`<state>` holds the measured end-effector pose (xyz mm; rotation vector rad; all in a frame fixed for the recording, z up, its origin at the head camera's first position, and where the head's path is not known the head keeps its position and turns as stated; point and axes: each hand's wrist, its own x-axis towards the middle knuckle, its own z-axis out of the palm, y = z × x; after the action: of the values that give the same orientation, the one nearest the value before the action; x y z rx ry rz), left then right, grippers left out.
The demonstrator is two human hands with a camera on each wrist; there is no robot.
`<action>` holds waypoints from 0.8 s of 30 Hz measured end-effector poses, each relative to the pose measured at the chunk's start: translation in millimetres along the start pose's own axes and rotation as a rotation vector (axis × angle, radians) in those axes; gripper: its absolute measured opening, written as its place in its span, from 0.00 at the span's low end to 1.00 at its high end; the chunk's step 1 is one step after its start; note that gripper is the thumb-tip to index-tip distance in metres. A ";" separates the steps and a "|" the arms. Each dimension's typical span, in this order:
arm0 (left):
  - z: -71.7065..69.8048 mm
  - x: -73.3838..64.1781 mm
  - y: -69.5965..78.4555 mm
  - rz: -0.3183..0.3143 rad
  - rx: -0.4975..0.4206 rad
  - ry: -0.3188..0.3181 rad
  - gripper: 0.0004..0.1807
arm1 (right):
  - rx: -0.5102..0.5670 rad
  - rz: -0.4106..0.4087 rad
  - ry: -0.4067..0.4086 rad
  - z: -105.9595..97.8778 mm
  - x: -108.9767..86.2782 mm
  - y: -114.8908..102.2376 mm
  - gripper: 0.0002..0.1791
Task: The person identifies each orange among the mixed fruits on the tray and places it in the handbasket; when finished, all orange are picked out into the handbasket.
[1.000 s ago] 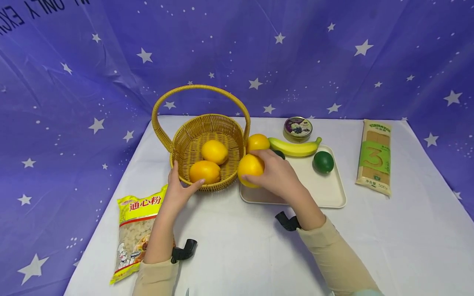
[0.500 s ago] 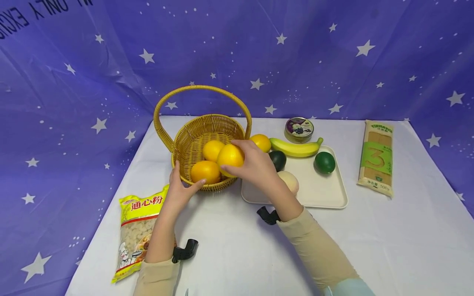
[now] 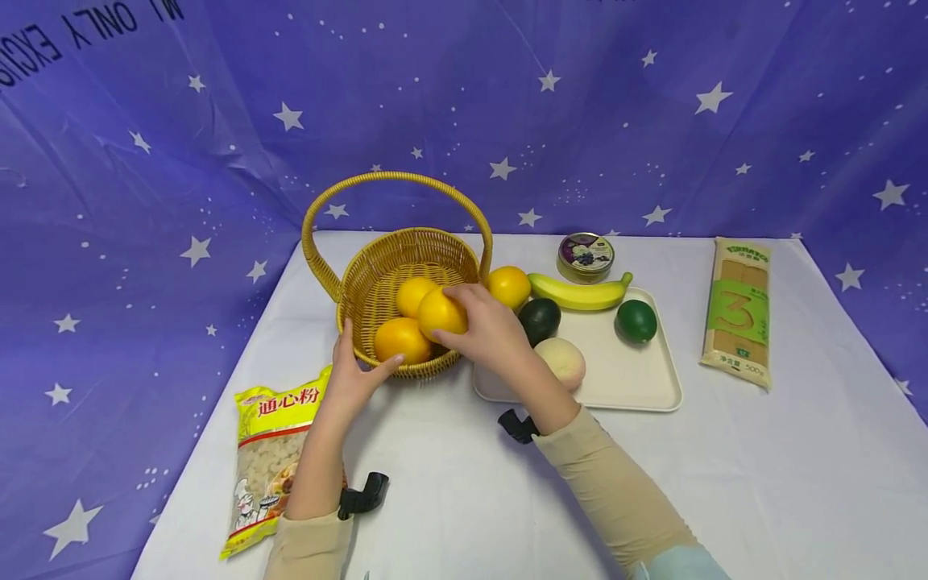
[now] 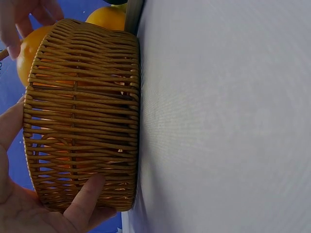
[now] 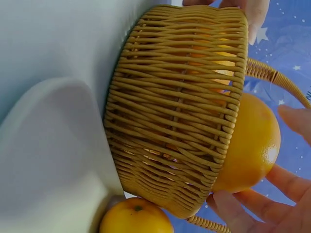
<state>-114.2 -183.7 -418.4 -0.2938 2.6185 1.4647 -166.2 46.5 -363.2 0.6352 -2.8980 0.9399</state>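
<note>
My right hand (image 3: 493, 329) holds a yellow-orange orange (image 3: 442, 311) over the right side of the wicker basket (image 3: 453, 250), its fingers along the fruit's side. In the right wrist view the held orange (image 5: 255, 145) sits partly below the rim, with fingertips under it and the thumb close to it. Two more yellow-orange fruits, one nearer (image 3: 401, 341) and one farther (image 3: 415, 295), lie inside. My left hand (image 3: 353, 385) grips the basket's near left side. The left wrist view shows its fingers (image 4: 87, 196) against the woven wall and its thumb at the rim.
Right of the basket, a cream tray (image 3: 616, 387) bears an orange (image 3: 509, 287), a dark green avocado (image 3: 540, 321), a pale peach (image 3: 561, 362), a banana (image 3: 580, 292) and a green fruit (image 3: 636, 321). A tin (image 3: 586, 256), noodles (image 3: 738, 310) and a macaroni bag (image 3: 271, 459) lie around.
My right hand has carried the orange left from over the tray into the basket's right side, lowering it slightly lately. The avocado and peach have come into view. My left hand stays on the basket.
</note>
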 end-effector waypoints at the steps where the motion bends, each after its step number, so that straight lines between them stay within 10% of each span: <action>1: -0.1 -0.4 0.6 -0.004 0.000 -0.002 0.63 | -0.005 -0.003 -0.001 0.6 -0.5 1.0 0.36; 12: 2.5 0.0 -1.7 0.002 -0.007 -0.007 0.62 | -0.066 0.019 -0.009 12.3 3.1 5.7 0.32; 24: 1.7 0.6 -3.4 -0.001 -0.010 -0.002 0.64 | 0.151 0.047 0.062 -13.8 -4.5 15.1 0.33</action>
<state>-114.0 -184.1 -422.2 -0.2945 2.6098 1.4767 -169.3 67.2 -361.0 0.5365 -2.8190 1.1719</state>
